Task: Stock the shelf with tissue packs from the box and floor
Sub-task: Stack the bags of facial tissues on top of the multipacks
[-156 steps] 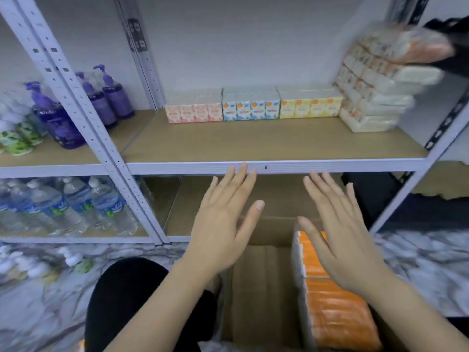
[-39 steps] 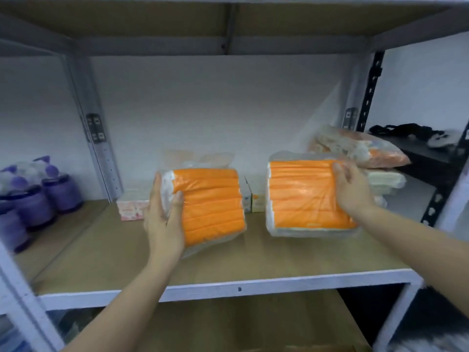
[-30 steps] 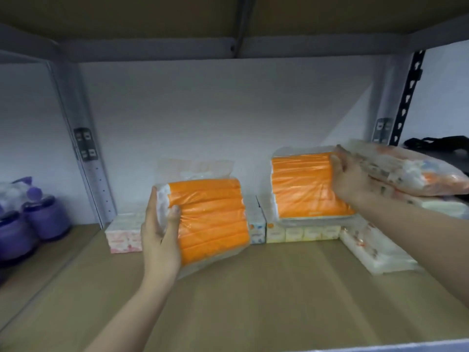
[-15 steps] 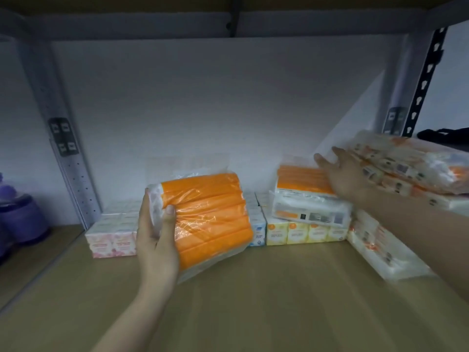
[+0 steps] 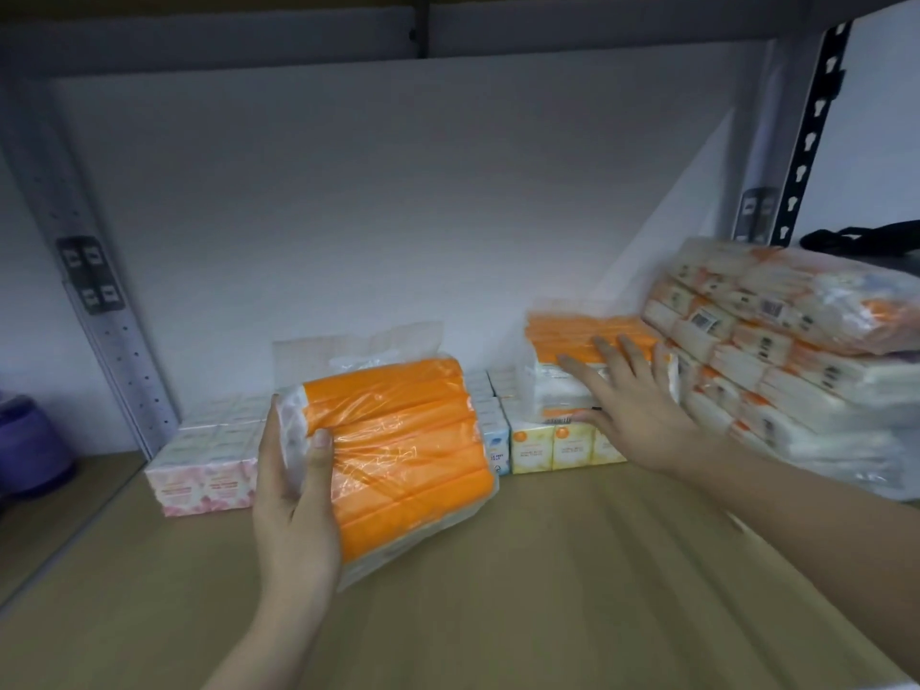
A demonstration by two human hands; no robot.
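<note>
My left hand (image 5: 293, 495) grips an orange plastic-wrapped tissue pack (image 5: 398, 450) at 7 o'clock. My right hand (image 5: 632, 405), fingers flat, presses a second pack (image 5: 572, 341) atop small boxes (image 5: 542, 440) at 3 o'clock. Print too blurred to read.

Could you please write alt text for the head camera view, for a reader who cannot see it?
The left hand grips an orange tissue pack above a wooden shelf, while the right hand rests flat against a second orange pack lying on small yellow boxes, beside stacked packs.
</note>
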